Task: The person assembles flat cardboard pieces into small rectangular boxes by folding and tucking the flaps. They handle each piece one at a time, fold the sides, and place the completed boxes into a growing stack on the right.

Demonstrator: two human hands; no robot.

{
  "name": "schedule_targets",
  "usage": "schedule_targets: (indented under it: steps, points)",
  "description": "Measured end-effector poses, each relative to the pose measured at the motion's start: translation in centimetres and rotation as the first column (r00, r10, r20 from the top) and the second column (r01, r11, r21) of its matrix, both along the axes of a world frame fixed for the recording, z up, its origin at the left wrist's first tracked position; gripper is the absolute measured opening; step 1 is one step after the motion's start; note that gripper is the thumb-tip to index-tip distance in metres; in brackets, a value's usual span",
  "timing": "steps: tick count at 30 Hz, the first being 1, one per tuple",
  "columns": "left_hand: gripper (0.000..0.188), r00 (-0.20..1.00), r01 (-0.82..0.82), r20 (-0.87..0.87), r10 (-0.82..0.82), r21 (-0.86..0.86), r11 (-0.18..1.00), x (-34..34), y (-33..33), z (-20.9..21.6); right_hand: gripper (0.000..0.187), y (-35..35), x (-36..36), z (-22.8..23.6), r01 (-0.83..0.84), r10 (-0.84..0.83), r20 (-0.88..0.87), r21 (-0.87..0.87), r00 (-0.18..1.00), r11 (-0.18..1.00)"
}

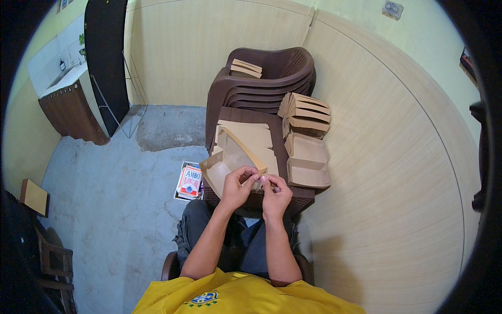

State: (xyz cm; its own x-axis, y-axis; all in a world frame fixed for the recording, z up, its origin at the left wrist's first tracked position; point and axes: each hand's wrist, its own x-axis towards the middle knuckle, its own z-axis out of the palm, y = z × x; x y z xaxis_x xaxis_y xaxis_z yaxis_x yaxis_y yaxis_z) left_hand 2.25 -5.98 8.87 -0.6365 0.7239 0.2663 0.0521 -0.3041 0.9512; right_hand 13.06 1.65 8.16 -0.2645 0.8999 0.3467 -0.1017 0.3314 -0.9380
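A partly folded brown cardboard tray (222,163) is held up in front of me, its long side wall slanting toward my fingers. My left hand (238,186) pinches the tray's near right corner between thumb and fingers. Right beside it, my right hand (276,197) grips the same corner, with the two thumbs almost touching. Fingertips cover the flap at that corner. Under and behind the tray, flat cardboard blanks (251,132) lie on a brown plastic surface (280,131).
Stacked brown plastic chairs (261,89) stand beyond, with folded cardboard pieces (246,68) on the seat. To the right are nested trays (308,112) and open trays (308,157) near the wood-panel wall. A box of printed packs (189,181) sits on the floor at left.
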Motion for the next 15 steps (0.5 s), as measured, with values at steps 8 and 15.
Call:
schedule_targets:
  steps: [8,15]
  points:
    - [0.015,0.950,-0.121,-0.301,0.087,-0.095,0.988,-0.8,-0.4,0.4,0.012,-1.0,0.3,1.4,0.037,-0.044,-0.035,-0.181,0.998,0.983]
    - [0.016,0.929,-0.131,-0.358,0.088,-0.097,0.987,-0.6,-0.7,0.9,0.031,-2.0,0.7,2.7,-0.051,0.048,-0.034,-0.092,0.998,0.994]
